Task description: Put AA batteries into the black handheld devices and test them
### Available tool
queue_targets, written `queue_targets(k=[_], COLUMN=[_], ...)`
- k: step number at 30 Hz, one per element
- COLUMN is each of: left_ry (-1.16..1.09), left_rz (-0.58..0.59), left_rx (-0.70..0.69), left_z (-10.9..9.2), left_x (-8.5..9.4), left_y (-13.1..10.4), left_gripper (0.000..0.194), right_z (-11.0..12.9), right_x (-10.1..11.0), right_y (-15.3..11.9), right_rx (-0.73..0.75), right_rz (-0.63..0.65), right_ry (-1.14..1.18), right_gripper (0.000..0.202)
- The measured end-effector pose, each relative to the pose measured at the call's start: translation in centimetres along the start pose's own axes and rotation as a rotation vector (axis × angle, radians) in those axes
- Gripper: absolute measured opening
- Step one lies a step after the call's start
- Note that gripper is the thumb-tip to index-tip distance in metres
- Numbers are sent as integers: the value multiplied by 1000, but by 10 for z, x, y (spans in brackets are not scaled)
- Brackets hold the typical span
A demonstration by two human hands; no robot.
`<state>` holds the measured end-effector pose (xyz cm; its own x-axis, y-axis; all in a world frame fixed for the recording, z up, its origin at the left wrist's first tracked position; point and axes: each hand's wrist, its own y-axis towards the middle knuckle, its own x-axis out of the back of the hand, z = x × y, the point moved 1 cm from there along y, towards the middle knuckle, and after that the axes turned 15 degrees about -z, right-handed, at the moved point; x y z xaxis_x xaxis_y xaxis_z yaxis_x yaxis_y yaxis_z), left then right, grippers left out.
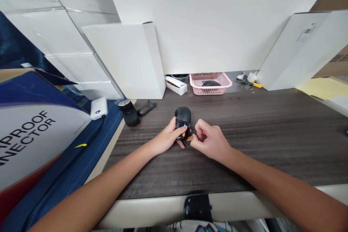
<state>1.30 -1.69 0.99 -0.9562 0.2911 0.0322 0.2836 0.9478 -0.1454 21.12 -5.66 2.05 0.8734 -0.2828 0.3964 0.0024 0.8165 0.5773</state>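
Noted dark tabletop (272, 127), with open room right of the hands and a pale front edge. Recorded white box (130, 58) upright at rear left, pink basket (210, 91) near the back. Observed left hand (165, 139) clamped on black device (183, 115), held above mid-table toward the front edge, compartment uncovered. Observed right hand (210, 139) just apart from left, curled; orange piece (189, 138) by thumb tip, grip unclear.

Bright, diffuse light; soft shadows under forearms; edges stretched, slightly blurred.
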Motion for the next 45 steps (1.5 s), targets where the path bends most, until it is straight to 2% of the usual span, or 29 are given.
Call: queue_targets(k=[9, 14, 19, 21, 24, 29, 31, 33, 35, 37, 39, 42, 45], left_ry=[-10, 17, -91, -153, -246, -346, -358, -366, -375, -374, -368, -393, -407], left_rz=[-10, 133, 170, 190, 196, 65, 39, 42, 49, 57, 60, 47, 22], left_rx=[14, 96, 213, 234, 255, 254, 267, 272, 271, 279, 286, 279, 270], left_z=[-5, -12, -15, -15, -14, -10, -10, -10, -10, -10, -9, -10, -12], left_x=[-1, -3, -6, -6, -5, -3, 0, 2, 5, 7, 7, 6, 4], left_y=[-2, -9, -17, -17, -14, -6, -3, 0, 3, 5, 6, 6, 5], left_gripper=[48, 49, 46, 43, 40, 38, 43, 49, 52, 54, 56, 54, 49], right_z=[-1, 1, 4, 3, -4, -9, -5, -2, -2, -4, -6, 1, 16], right_x=[5, 10, 9, 4, -2, 5, 4, -2, -12, -19, -17, 7, 41], right_y=[3, 6, 5, 5, 7, 6, -3, -14, -22, -21, -11, 4, 0], right_rx=[187, 338, 509, 505, 389, 273, 317, 434, 561, 619, 569, 325, 167], right_rz=[-59, -96, -98, -35, 97, 136, 242, 354, 396, 384, 350, 368, 640], right_ry=[-62, -89, -122, -162, -158, -78, -23, -13, -85, -189, -264, -247, -78], right_gripper=[24, 17, 15, 15, 14, 5, 17, 24, 24, 19, 17, 28, 20])
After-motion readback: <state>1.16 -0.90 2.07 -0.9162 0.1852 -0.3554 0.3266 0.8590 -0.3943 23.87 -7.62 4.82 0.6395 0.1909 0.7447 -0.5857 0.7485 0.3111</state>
